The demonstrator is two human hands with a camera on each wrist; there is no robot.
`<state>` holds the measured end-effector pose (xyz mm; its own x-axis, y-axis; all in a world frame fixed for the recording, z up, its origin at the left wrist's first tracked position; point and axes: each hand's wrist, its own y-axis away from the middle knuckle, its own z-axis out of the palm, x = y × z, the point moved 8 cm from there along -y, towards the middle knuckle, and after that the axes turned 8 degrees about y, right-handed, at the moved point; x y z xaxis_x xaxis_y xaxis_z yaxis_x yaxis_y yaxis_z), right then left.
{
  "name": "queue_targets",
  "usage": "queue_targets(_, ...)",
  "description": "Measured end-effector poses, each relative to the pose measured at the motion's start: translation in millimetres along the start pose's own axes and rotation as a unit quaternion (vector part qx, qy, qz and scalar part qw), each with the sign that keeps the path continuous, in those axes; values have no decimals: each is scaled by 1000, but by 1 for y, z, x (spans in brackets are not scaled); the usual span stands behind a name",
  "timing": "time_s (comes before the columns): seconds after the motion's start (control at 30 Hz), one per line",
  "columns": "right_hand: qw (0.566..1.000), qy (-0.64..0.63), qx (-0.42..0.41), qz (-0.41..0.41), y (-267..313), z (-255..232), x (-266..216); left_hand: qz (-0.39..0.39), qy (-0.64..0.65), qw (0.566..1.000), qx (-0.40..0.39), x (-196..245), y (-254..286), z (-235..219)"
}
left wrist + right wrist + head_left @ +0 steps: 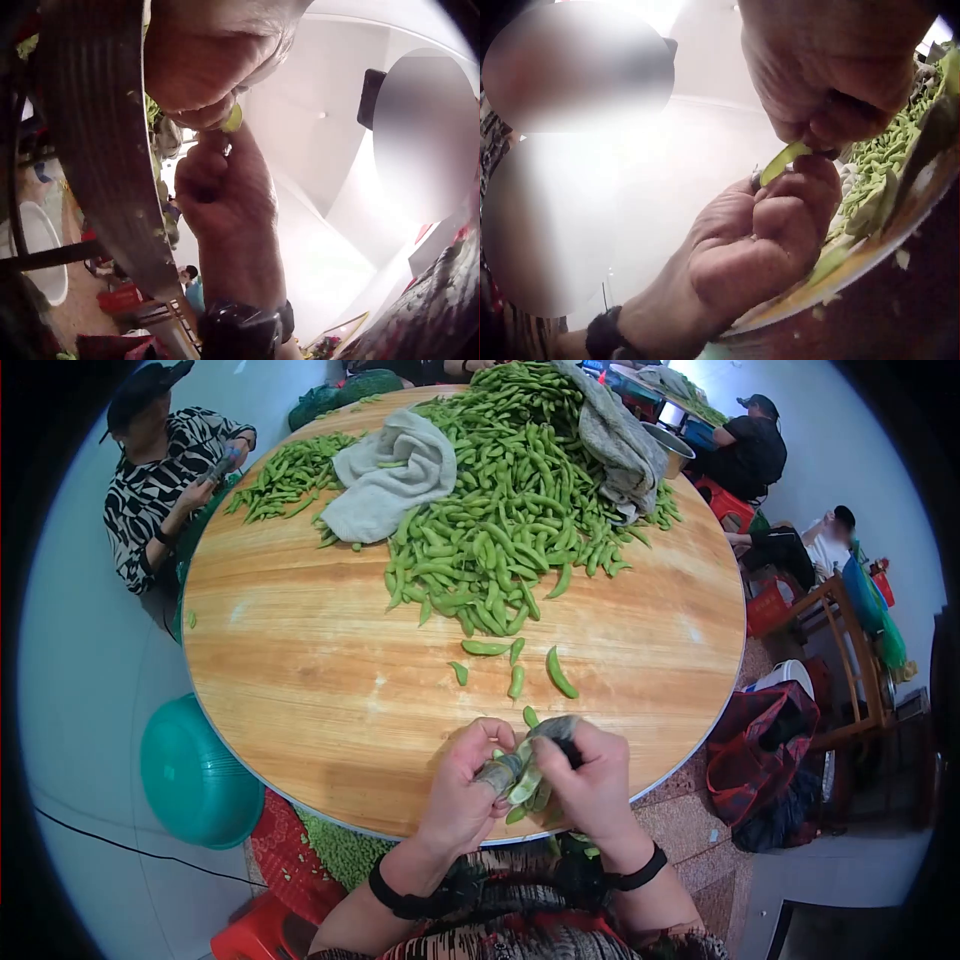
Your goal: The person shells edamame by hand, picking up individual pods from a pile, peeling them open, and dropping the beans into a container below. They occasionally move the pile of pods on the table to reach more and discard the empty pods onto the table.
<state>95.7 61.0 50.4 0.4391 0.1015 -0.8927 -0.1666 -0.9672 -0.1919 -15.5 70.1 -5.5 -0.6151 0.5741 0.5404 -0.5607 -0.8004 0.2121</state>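
At the near table edge, a green edamame pod (525, 784) lies between my two hands. My left hand (462, 788) curls its fingers and pinches the pod, with grey wrapping on a digit. From the other side my right hand (592, 772) grips at the pod with thumb and bent fingers, also grey-wrapped. In the right wrist view, the pod (784, 163) sticks out between both hands' fingertips. Its tip (235, 118) shows in the left wrist view. A loose pod (530, 716) lies just beyond my fingers, and several others (561, 672) lie farther out.
A large heap of edamame pods (500, 550) covers the back of the round wooden table (300, 680), with grey cloths (395, 480) on it. A teal basin (195, 770) stands at left; shelled beans (340, 848) lie below the edge. A person (165, 470) sits at left.
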Motion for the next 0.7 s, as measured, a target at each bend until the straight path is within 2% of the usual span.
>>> queue_targets(0.07,999,-32,11,23,-4,-15,1,2,-13,1000,6,2,3,-2)
queue_targets(0.13,970,-181,-85,141,-14,-29,7,1,-58,998,18,5,8,-11)
queue_targets(0.17,965,-79,-244,-60,-20,-17,-17,3,-56,998,18,8,11,-12)
queue_targets(0.2,964,-78,-247,-60,-29,-13,-20,30,-41,998,32,16,16,-12)
queue_targets(0.23,956,103,-260,-88,-37,-2,-22,57,-26,997,45,23,19,-13)
queue_targets(0.27,917,280,-262,-113,-45,6,-22,58,-26,997,44,24,20,-15)
queue_targets(0.3,906,337,-211,-146,-57,10,-14,74,-7,996,52,27,21,-18)
queue_targets(0.33,906,338,-209,-149,-66,17,-6,92,11,994,60,30,22,-19)
queue_targets(0.4,854,437,-222,-174,-74,28,5,109,1,992,61,31,22,-15)
queue_targets(0.47,860,425,-223,-173,-73,26,7,135,-19,985,101,32,22,-15)
queue_targets(0.53,867,411,-222,-172,-66,22,5,139,-14,985,105,26,19,-12)
queue_targets(0.6,942,181,-266,-93,-46,13,0,141,-7,984,112,19,16,-13)
queue_targets(0.63,954,106,-276,-59,-35,12,-3,124,19,988,91,14,14,-10)
queue_targets(0.67,954,102,-276,-60,-26,11,-4,107,42,991,69,8,12,-8)
queue_targets(0.7,957,21,-288,1,-17,11,3,108,38,991,71,5,10,-7)
